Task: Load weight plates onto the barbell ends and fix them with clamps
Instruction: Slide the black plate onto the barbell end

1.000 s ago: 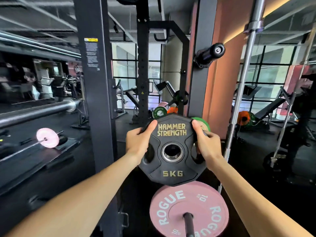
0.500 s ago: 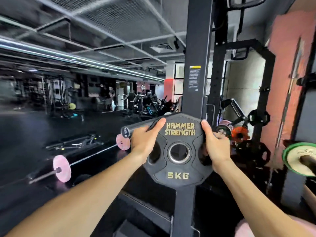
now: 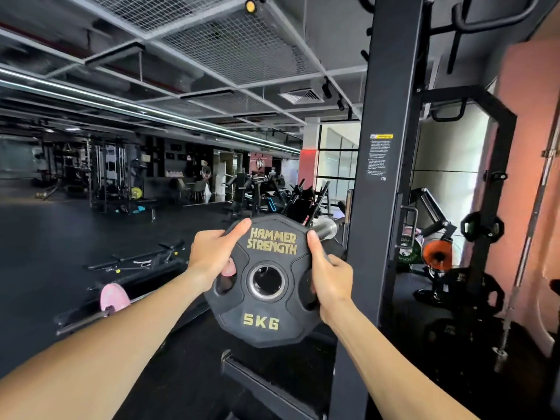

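Hands hold a black weight plate [image 3: 266, 280] upright at chest level, its face turned toward the camera, gold lettering reading HAMMER STRENGTH across the top and 5KG below the steel-ringed centre hole. The left hand [image 3: 212, 256] clasps the plate's upper left edge, thumb laid over the face and fingers curled behind through a cut-out (a fingertip shows pink in the opening); its grip is pressed closed on the plate. The right hand [image 3: 328, 274] clamps the right edge the same way, thumb pointing up beside the lettering, fingers wrapped behind. Just behind the plate's upper right edge, the bare chrome end of a barbell sleeve [image 3: 325, 228] sticks out from beside a black rack upright [image 3: 381, 207]; the plate's hole sits lower than and to the left of it, not on it. Left of the arms, on the dark floor [image 3: 45, 253], lies another bar with a small pink plate [image 3: 114, 295]. Beyond the upright, an orange plate [image 3: 438, 255] and black plates hang on storage pegs.
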